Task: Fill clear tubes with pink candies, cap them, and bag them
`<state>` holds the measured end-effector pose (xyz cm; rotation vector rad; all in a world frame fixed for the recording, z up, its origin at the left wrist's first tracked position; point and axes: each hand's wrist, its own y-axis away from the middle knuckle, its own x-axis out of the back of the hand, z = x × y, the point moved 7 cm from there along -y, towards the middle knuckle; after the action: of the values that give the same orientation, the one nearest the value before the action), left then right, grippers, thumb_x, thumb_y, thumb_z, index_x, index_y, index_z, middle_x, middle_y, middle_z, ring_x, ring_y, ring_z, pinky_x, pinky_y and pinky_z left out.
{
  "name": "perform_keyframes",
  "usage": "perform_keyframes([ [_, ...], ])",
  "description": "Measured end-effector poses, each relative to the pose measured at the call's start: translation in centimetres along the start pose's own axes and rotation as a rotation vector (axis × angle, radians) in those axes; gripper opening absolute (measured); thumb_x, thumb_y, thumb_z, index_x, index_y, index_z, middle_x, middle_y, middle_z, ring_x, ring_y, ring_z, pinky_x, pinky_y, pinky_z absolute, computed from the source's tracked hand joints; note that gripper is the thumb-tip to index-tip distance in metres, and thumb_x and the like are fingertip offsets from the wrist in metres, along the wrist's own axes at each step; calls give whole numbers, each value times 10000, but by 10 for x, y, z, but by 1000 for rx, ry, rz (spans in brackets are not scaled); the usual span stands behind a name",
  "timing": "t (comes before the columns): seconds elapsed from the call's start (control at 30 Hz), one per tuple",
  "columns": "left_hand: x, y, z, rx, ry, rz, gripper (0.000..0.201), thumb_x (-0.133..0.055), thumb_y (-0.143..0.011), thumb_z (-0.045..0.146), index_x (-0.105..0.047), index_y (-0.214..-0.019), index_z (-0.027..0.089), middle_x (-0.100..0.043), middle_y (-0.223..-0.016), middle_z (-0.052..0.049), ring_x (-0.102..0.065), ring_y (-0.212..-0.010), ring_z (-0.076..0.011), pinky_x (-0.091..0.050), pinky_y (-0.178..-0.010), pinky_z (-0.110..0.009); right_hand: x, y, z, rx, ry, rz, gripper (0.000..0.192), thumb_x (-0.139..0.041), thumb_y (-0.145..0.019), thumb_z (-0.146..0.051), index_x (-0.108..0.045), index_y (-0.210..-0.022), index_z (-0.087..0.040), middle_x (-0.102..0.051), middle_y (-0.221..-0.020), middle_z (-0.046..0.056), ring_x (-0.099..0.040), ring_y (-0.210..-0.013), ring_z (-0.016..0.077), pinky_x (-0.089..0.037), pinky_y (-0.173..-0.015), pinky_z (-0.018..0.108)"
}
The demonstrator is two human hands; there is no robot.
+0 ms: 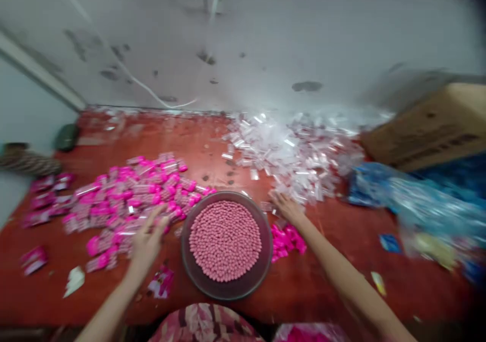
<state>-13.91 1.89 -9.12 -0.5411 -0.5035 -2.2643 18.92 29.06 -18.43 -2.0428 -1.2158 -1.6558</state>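
Patterned clothing [205, 324] between outstretched forearms [349, 281]; left hand [147, 240] by tubes [146, 187], fingers apart; right hand [288, 206], fingers unclear

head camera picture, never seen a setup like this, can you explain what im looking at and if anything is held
There is no machine here, just a person's two bare hands. The one picture comes from a camera worn on the head, looking forward and down. On the red table sits a round bowl of pink beads. To its left lie many bead-filled tubes with pink caps; beyond it, to the right, is a heap of clear pieces. The left hand is open by the tubes and seems to hold nothing. The right hand is at the heap's near edge; blur hides whether it grips anything.
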Motion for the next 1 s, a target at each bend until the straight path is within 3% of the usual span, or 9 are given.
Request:
perform_keyframes([
  [0.17,-68,36,15,18,163,-251,353,-483,-795,352,-581,-1082,172,-609,-1098,-76,-543,-1025,-205,-395,-922,-352,-21,-3,31,119,474,6,356,-406,-779,-66,-500,-1114,-139,-569,-1039,155,-490,-987,259,-416,-735,351],
  [0.3,-79,58,25,-30,148,-373,319,-490,-796,333,-601,-1063,198,-620,-1082,-55,-553,-1009,-198,-410,-900,-326,3,8,33,-60,403,44,196,-452,-815,-233,-546,-953,-129,-607,-805,134,-557,-797,253,-421,-608,315],
  [0.37,-76,64,26,-33,159,-391,318,-486,-798,331,-601,-1064,199,-622,-1080,-51,-553,-1009,-195,-404,-906,-323,20,18,7,-153,255,123,246,-427,-835,-338,-536,-942,-145,-604,-813,116,-569,-743,232,-424,-590,303],
  [0.43,-72,67,20,-7,185,-379,321,-489,-793,329,-604,-1057,188,-623,-1077,-57,-555,-1009,-200,-405,-907,-336,24,25,-46,-18,71,144,256,-397,-851,-328,-512,-1013,-166,-592,-920,102,-567,-808,199,-432,-663,286],
  [0.5,-69,71,11,24,215,-359,327,-496,-783,331,-607,-1048,175,-629,-1063,-67,-562,-997,-210,-411,-904,-359,8,29,-103,177,-6,17,273,-373,-864,-272,-480,-1100,-187,-552,-1025,99,-540,-911,182,-422,-743,274],
  [0.57,-65,76,2,43,238,-343,334,-503,-775,335,-608,-1045,167,-636,-1047,-72,-572,-981,-216,-415,-900,-376,-18,30,-140,215,36,-127,283,-347,-864,-183,-476,-1115,-194,-520,-1069,101,-513,-959,178,-411,-770,269],
  [0.73,-48,95,-15,73,260,-314,316,-507,-774,338,-619,-1016,170,-643,-1032,-70,-579,-969,-214,-420,-901,-375,-72,15,-184,179,-4,-146,259,-332,-789,-19,-569,-873,-81,-558,-916,193,-502,-920,249,-398,-759,357],
  [0.83,-35,104,-22,81,274,-286,306,-498,-781,329,-615,-1012,166,-648,-1020,-70,-590,-949,-208,-433,-887,-365,-97,6,-213,222,-150,-155,214,-378,-756,-16,-574,-803,-88,-576,-884,180,-509,-903,238,-387,-787,356],
  [1.0,-19,106,-34,78,304,-234,323,-481,-787,325,-595,-1045,167,-643,-1032,-71,-582,-967,-209,-424,-899,-373,-109,8,-239,196,-531,-147,186,-428,-730,-70,-540,-870,-122,-588,-870,89,-541,-832,177,-412,-771,305],
])
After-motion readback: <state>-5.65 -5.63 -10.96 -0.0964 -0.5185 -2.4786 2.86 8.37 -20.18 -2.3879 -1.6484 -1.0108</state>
